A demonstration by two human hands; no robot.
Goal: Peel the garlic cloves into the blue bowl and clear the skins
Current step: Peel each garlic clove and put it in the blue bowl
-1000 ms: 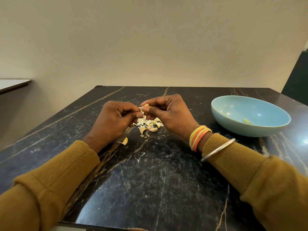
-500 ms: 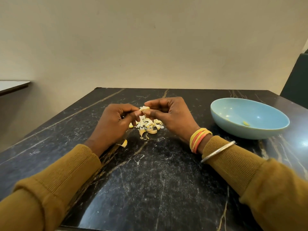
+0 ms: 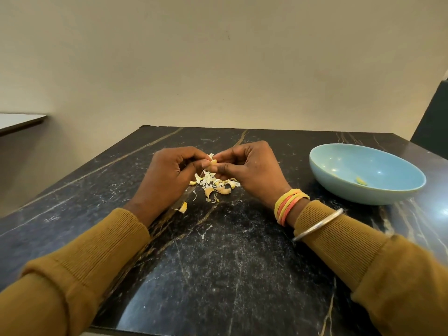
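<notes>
Hands meet over the middle of a black marble table (image 3: 218,263), fingertips nearly touching. L hand (image 3: 169,175) has its fingers curled in, thumb & forefinger pinching one side of a small garlic clove (image 3: 213,162). R hand (image 3: 252,170) is curled the same way, pinching the other side of that clove. A wisp of white skin sticks up from the clove just above the fingertips. Clove is held off the table, right above the pile of skins (image 3: 215,184), pale & yellowish curls scattered on the marble between & below the two hands. Can't tell whether any unpeeled cloves sit in the pile. One stray skin piece (image 3: 183,207) lies apart from it, just beside the L wrist.

Blue bowl (image 3: 363,197) stands upright on the table to the R of the R hand, well apart from the pile. Inside lies one yellowish peeled clove (image 3: 361,181), low on the near-R part. A fainter speck further L in the bowl is too small to tell.

Both arms wear mustard ribbed sleeves (image 3: 80,263). R wrist has yellow & orange bands (image 3: 288,206) on bare skin, plus a silver bangle (image 3: 317,225) over the cuff. Beige wall (image 3: 218,57) behind the table; edge of a white surface (image 3: 19,121) at far L, dark object (image 3: 434,117) at far R
</notes>
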